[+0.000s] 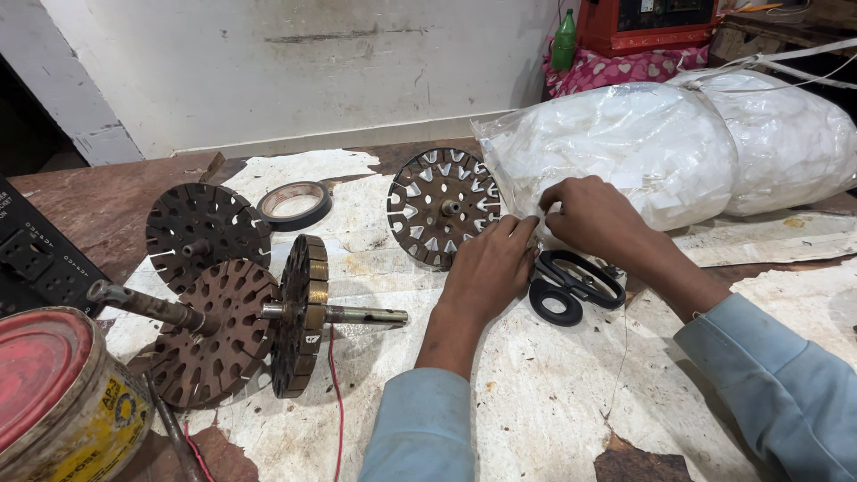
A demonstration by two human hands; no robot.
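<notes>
Head view shows your two hands meeting at the mouth of a clear plastic bag stuffed with white paper pieces, which lies at about two o'clock on the worn bench. Your left hand rests palm down with its fingertips pressed to the bag's lower corner. Your right hand sits just beside it at three o'clock, fingers curled and pinching the plastic edge; whether a paper piece is caught in that pinch, you cannot tell. The hands are touching or nearly so.

Black-handled scissors lie on the bench directly under your right wrist, at six o'clock from it. At nine o'clock from your left hand a slotted steel disc lies flat, white slips showing in its slots. Farther toward nine o'clock sit a tape roll, a dark slotted disc, and a shaft carrying two rusty discs. A red-lidded tin stands at the near left corner.
</notes>
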